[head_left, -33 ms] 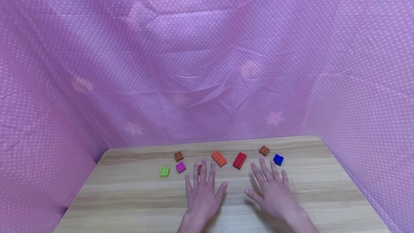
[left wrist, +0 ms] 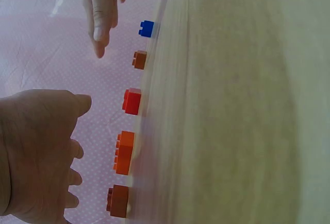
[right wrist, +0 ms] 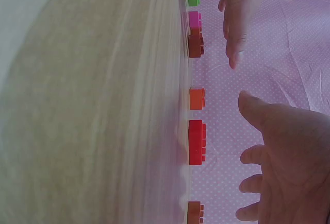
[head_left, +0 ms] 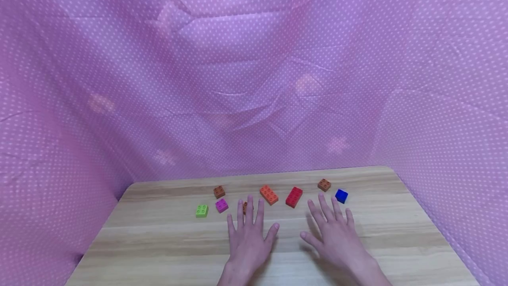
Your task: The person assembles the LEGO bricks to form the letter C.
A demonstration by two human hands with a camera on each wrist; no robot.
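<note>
My left hand [head_left: 250, 244] is held palm down above the table with its fingers spread. Beneath its fingertips a brown brick [head_left: 244, 208] is partly hidden. To the right, my right hand [head_left: 339, 239] hovers in the same manner, holding nothing. The wrist views show a gap between both hands and the tabletop. Ahead of the hands lie an orange brick [head_left: 269, 194] and a red brick [head_left: 294, 197], both longer than the others. A blue brick [head_left: 341, 196] and another brown brick [head_left: 324, 185] sit just beyond the right fingertips.
Left of the left hand are a lime green brick [head_left: 202, 211], a magenta brick [head_left: 222, 205] and a third brown brick [head_left: 219, 192]. The wooden table [head_left: 158, 246] has rounded far corners. A purple dotted cloth [head_left: 246, 100] hangs behind it and along both sides.
</note>
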